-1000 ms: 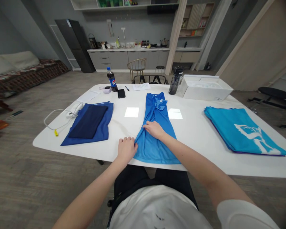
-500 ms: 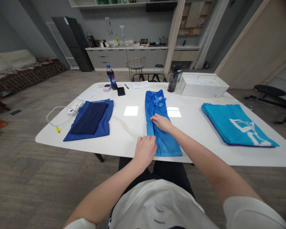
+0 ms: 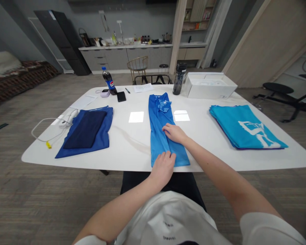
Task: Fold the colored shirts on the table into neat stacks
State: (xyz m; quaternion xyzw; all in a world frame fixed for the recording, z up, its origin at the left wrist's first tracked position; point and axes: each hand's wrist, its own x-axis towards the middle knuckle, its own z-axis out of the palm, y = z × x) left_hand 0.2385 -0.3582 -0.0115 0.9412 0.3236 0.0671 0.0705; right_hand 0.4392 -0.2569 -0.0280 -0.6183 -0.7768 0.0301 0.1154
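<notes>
From my remote seat I have a wide view of a long room, with a grey kitchen counter (image 3: 124,51) along the far wall and a black-and-red patterned couch (image 3: 17,73) at the left. In the foreground is a white table (image 3: 122,151), and most of what matters is on it.

Three garments lie across the tabletop. At the right, a teal folded garment (image 3: 244,127) sits in a neat flat stack. At the left, a royal-blue garment (image 3: 99,136) lies flat with a navy panel (image 3: 85,129) on top. Between them, directly in front of me, the blue printed garment (image 3: 158,115) is narrowed into a long strip running from the far side of the table to the near edge. Its printed collar end points away from me; its near end is unstacked, with a loose single layer showing beside the lengthwise fold.

My right hand (image 3: 174,133) lies spread, palm down, on the middle of the strip. My left hand (image 3: 162,168) rests at the near end with its fingers lightly curved; I cannot tell whether it pinches the cloth.

Beyond the collar stand a dark water bottle (image 3: 179,79) and a white box (image 3: 209,87), neither touching the fabric.
</notes>
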